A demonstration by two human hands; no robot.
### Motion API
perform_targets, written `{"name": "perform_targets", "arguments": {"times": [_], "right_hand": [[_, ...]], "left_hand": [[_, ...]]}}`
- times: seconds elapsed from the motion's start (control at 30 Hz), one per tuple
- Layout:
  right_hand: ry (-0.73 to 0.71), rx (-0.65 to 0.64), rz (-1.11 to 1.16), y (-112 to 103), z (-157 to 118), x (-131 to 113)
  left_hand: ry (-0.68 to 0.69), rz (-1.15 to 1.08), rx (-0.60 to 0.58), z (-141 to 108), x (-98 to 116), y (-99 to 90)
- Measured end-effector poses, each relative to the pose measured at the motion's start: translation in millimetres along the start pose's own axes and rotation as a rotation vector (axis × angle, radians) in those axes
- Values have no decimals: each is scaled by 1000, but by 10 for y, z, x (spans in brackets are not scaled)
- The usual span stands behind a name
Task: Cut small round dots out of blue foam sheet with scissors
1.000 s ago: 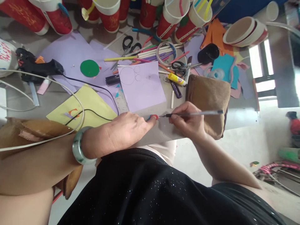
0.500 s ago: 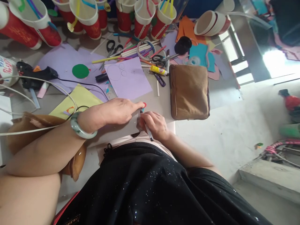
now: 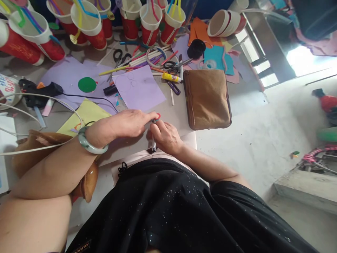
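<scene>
My left hand point(image 3: 130, 123) reaches across the front of the table, its index finger stretched out onto a small red paper circle point(image 3: 158, 116). The finger covers part of that circle, and the hand's other fingers are partly hidden beneath it. Close beside it, my right hand point(image 3: 167, 137) is closed around a slim pen point(image 3: 154, 143) with a pale barrel and a dark end. The pen's upper end points back toward my body, while its tip sits by the left fingertip, mostly hidden. Beyond the hands lies a purple paper sheet point(image 3: 143, 93) with drawn circles.
Red paper cups point(image 3: 150, 24) holding straws line the back. Scissors point(image 3: 122, 58), loose straws, a yellow glue stick point(image 3: 171, 77) and a brown pouch point(image 3: 207, 102) lie beyond my hands. At left are a black glue gun point(image 3: 39, 89), its cord and a green circle point(image 3: 87, 84).
The pen has swung from a slant to nearly straight toward my body. My right hand has shifted slightly left. The whole view has moved a little; my left finger stays on the red circle.
</scene>
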State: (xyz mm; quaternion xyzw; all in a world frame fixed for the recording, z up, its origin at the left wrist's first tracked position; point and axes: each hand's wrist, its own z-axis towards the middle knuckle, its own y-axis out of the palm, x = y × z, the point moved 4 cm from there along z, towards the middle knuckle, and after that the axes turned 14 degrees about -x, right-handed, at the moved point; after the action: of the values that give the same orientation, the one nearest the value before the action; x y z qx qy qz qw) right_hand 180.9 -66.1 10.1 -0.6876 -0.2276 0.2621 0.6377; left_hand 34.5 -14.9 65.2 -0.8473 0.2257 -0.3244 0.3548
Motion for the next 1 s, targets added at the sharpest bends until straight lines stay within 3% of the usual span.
{"name": "perform_targets", "arguments": {"times": [0.43, 0.7, 1.0], "right_hand": [[62, 0, -77, -75, 67, -85], [-42, 158, -73, -105, -83, -47], [-108, 238, 84, -117, -218, 99]], "left_hand": [[4, -2, 7, -14, -4, 14], [9, -33, 25, 56, -69, 74], [-20, -20, 30, 51, -50, 65]]}}
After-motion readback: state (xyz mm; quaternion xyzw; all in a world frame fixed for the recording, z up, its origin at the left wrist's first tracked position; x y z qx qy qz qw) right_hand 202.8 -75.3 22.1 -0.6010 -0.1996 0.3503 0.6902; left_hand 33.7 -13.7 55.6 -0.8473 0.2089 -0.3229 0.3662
